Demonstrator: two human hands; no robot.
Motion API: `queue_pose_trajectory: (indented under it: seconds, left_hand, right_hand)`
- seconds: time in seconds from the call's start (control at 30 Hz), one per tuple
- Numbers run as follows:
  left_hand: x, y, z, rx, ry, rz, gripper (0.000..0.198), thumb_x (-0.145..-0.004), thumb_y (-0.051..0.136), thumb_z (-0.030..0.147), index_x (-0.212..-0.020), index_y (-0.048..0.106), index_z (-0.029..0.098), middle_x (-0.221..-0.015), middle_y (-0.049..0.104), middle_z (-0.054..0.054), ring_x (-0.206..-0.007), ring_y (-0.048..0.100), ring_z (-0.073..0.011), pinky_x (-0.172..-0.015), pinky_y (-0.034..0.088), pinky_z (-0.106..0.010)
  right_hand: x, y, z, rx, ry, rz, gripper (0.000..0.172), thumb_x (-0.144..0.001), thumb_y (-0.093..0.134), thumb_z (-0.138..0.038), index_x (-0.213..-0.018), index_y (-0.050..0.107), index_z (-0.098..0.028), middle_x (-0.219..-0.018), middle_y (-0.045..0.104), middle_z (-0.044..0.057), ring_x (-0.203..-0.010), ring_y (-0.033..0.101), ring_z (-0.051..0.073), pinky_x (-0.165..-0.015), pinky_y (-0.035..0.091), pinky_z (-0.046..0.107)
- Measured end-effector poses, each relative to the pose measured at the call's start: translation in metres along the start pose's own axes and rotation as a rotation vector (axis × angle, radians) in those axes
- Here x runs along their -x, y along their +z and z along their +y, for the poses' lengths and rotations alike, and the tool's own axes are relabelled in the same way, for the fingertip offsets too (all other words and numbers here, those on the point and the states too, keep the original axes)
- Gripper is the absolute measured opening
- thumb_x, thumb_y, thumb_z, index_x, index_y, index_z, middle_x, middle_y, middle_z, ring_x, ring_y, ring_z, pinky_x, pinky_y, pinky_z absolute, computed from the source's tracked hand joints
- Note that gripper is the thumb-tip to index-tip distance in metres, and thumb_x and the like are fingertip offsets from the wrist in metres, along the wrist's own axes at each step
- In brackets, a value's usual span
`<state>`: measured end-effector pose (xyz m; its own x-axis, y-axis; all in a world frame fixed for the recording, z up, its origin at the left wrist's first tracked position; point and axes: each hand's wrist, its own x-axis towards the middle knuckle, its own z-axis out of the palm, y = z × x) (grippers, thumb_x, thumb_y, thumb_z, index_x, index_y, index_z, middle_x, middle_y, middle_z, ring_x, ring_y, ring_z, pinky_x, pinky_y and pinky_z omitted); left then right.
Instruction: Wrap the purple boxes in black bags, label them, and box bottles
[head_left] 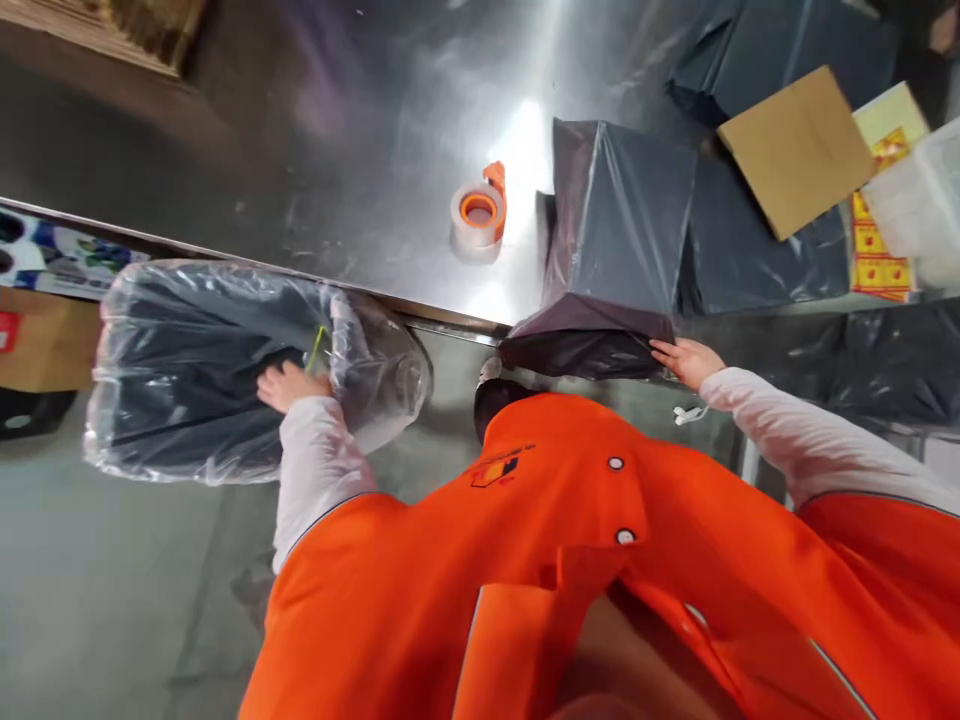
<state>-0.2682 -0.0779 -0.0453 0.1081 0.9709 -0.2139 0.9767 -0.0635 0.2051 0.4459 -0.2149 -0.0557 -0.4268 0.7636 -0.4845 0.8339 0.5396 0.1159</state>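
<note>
My left hand (291, 385) rests with its fingers apart on a stack of dark plastic bags (202, 350), inside a clear plastic wrapper (375, 370) left of my body. A thin yellow strip (316, 348) sticks up just beside that hand. On the right, my right hand (690, 361) pinches the corner of a dark grey plastic bag (630, 220) at its near end. The bag is box-shaped and overhangs the table edge, its mouth facing me. What fills it is hidden.
A tape dispenser (478, 215) with an orange core stands on the metal table (360, 150). More dark wrapped packages (765, 250) lie to the right, beside a brown cardboard piece (799, 150) and a translucent bin (919, 200). Stacked cardboard (112, 30) is at far left.
</note>
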Motion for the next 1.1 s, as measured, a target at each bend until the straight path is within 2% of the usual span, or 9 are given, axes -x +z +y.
queue_pose_trajectory:
  seconds: [0.1, 0.2, 0.27, 0.33, 0.4, 0.47, 0.67, 0.97, 1.1]
  left_hand:
    - [-0.039, 0.019, 0.068, 0.099, 0.195, 0.136, 0.045, -0.095, 0.049, 0.013, -0.136, 0.065, 0.002, -0.144, 0.066, -0.021, -0.137, 0.059, -0.032, -0.121, 0.045, -0.054]
    - [-0.064, 0.025, 0.189, 0.23, 1.012, 0.066, 0.051, -0.094, 0.051, 0.017, -0.142, 0.068, 0.014, -0.147, 0.067, -0.015, -0.139, 0.061, -0.0272, -0.123, 0.046, -0.047]
    - [-0.072, 0.024, 0.272, 0.22, 1.372, -0.048, 0.05, -0.101, 0.048, 0.018, -0.148, 0.066, 0.02, -0.146, 0.069, -0.013, -0.138, 0.063, -0.0229, -0.12, 0.048, -0.039]
    - [-0.078, 0.024, 0.333, 0.076, 1.499, -0.152, 0.05, -0.103, 0.045, 0.015, -0.148, 0.066, 0.018, -0.144, 0.07, -0.015, -0.135, 0.065, -0.0223, -0.115, 0.05, -0.035]
    - [-0.086, 0.026, 0.362, -0.134, 1.505, -0.251, 0.05, -0.104, 0.044, 0.013, -0.148, 0.066, 0.014, -0.14, 0.072, -0.018, -0.13, 0.068, -0.0242, -0.11, 0.052, -0.033]
    - [-0.094, 0.03, 0.36, -0.301, 1.464, -0.32, 0.05, -0.104, 0.044, 0.013, -0.148, 0.067, 0.013, -0.137, 0.073, -0.019, -0.125, 0.07, -0.0254, -0.106, 0.052, -0.033]
    - [-0.117, 0.044, 0.302, -0.498, 1.31, -0.414, 0.054, -0.099, 0.044, 0.007, -0.146, 0.068, 0.012, -0.141, 0.072, -0.018, -0.128, 0.069, -0.0264, -0.109, 0.049, -0.034]
    - [-0.127, 0.036, 0.269, -0.575, 1.273, -0.398, 0.081, -0.066, 0.071, 0.011, -0.146, 0.064, 0.014, -0.154, 0.062, -0.022, -0.145, 0.057, -0.0332, -0.127, 0.034, -0.044]
    - [-0.13, 0.034, 0.251, -0.598, 1.197, -0.345, 0.086, -0.07, 0.075, 0.017, -0.153, 0.056, 0.005, -0.148, 0.065, -0.028, -0.146, 0.056, -0.0366, -0.123, 0.039, -0.046]
  right_hand:
    - [-0.006, -0.007, -0.004, -0.038, 0.013, -0.019, 0.05, -0.096, 0.055, -0.009, -0.141, 0.074, -0.018, -0.156, 0.065, 0.012, -0.116, 0.07, 0.026, -0.102, 0.056, 0.04]
    - [-0.013, -0.006, -0.004, -0.044, 0.024, -0.001, 0.046, -0.097, 0.055, -0.01, -0.138, 0.076, -0.017, -0.152, 0.068, 0.012, -0.121, 0.07, 0.028, -0.103, 0.057, 0.043]
    - [-0.016, -0.005, -0.003, -0.025, 0.03, 0.034, 0.043, -0.098, 0.055, -0.01, -0.133, 0.078, -0.016, -0.148, 0.07, 0.012, -0.122, 0.069, 0.029, -0.102, 0.057, 0.044]
    - [-0.018, -0.006, -0.004, -0.019, 0.014, 0.074, 0.042, -0.099, 0.053, -0.009, -0.131, 0.079, -0.016, -0.147, 0.071, 0.012, -0.124, 0.069, 0.028, -0.103, 0.058, 0.044]
    - [-0.02, -0.009, -0.005, -0.031, -0.006, 0.092, 0.04, -0.1, 0.053, -0.01, -0.129, 0.08, -0.016, -0.148, 0.071, 0.012, -0.123, 0.069, 0.028, -0.103, 0.058, 0.043]
    - [-0.021, -0.012, -0.007, -0.043, -0.028, 0.094, 0.038, -0.1, 0.054, -0.01, -0.127, 0.08, -0.015, -0.149, 0.07, 0.013, -0.12, 0.07, 0.028, -0.103, 0.058, 0.044]
    - [-0.019, -0.008, -0.012, -0.08, 0.02, 0.189, 0.037, -0.103, 0.05, -0.011, -0.123, 0.081, -0.015, -0.145, 0.073, 0.012, -0.12, 0.069, 0.028, -0.102, 0.056, 0.045]
    - [-0.015, -0.006, -0.008, -0.062, -0.026, 0.236, 0.036, -0.093, 0.061, -0.02, -0.123, 0.081, -0.015, -0.14, 0.076, 0.013, -0.11, 0.066, 0.029, -0.092, 0.048, 0.043]
    - [-0.019, -0.008, -0.009, -0.127, 0.029, 0.231, 0.037, -0.096, 0.062, -0.03, -0.121, 0.082, -0.011, -0.135, 0.077, 0.018, -0.108, 0.064, 0.032, -0.09, 0.043, 0.044]
